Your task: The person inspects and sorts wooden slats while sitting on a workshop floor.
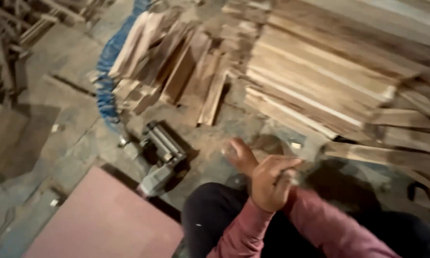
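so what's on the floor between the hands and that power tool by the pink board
In the head view, the stretch between the clasped hands and the power tool is dusty floor, plus the person's dark-trousered knee lower down.

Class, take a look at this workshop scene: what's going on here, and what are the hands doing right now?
A person in a reddish long-sleeved top and dark trousers sits low over a dusty floor. The two hands are clasped together above the knee: the left hand wraps over the right hand; neither visibly holds anything. A grey power tool lies on the floor nearby, beside a pinkish board. Stacks of wooden planks lie beyond.
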